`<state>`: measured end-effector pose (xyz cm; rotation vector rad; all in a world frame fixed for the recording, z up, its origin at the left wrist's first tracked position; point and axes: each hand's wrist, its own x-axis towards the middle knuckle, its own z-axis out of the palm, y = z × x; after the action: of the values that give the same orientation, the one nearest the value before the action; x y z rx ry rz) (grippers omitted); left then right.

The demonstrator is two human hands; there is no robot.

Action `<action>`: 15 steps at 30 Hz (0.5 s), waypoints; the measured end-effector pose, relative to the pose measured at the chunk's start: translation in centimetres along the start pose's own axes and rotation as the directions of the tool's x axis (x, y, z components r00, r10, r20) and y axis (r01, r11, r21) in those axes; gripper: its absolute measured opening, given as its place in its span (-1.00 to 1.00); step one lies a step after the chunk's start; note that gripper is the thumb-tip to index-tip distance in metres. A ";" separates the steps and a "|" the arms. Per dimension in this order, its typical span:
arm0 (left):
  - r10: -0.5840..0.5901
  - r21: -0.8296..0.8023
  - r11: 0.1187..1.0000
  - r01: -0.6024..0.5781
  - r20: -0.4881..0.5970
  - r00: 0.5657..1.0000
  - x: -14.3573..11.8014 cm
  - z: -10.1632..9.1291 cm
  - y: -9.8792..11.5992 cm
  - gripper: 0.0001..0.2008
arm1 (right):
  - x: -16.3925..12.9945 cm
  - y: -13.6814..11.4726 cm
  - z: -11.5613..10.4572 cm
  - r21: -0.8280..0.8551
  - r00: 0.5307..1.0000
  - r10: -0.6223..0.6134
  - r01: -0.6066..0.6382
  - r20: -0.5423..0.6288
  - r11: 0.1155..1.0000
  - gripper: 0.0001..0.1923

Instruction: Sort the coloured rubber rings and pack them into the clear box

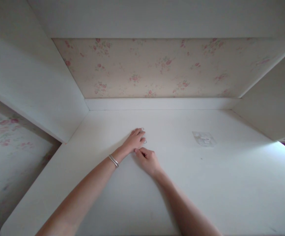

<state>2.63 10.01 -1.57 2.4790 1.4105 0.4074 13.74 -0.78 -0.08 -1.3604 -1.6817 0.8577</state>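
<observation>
In the head view, the left hand (134, 141) lies fingers apart on the white table (167, 126), beside two thin loops (145, 142) to its right. The nearer right hand (148, 161) is curled; what it pinches, I cannot tell. The loops look light, stiff, probably slippery, best held by their rims.

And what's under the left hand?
The white tabletop is beneath the left hand, and two thin loops poke out beside it. The hand covers the rest, so I can't tell what else is there.
</observation>
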 end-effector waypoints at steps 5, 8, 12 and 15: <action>0.062 -0.017 0.998 -0.063 -0.049 0.997 0.7 -0.5 0.9 -0.59 | -0.2 -0.1 0.0 -0.037 1.000 -0.008 0.008 0.006 0.999 -0.60; 0.126 0.018 0.992 -0.127 0.057 0.990 0.9 -0.7 0.9 -0.57 | -0.3 0.0 0.0 -0.057 1.000 -0.016 0.017 0.015 0.998 -0.60; 0.155 0.011 0.987 -0.157 0.117 0.981 0.7 0.4 1.7 -0.59 | -0.4 0.0 0.1 -0.049 0.999 -0.026 0.027 0.023 0.998 -0.61; 0.211 -0.035 0.977 -0.208 0.102 0.972 0.5 1.2 2.5 -0.62 | -0.6 0.0 0.0 -0.016 1.000 -0.015 0.015 0.011 1.000 -0.60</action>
<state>5.35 9.10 -1.72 2.5975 1.1020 0.3277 13.82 -1.37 -0.15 -1.3543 -1.7085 0.8464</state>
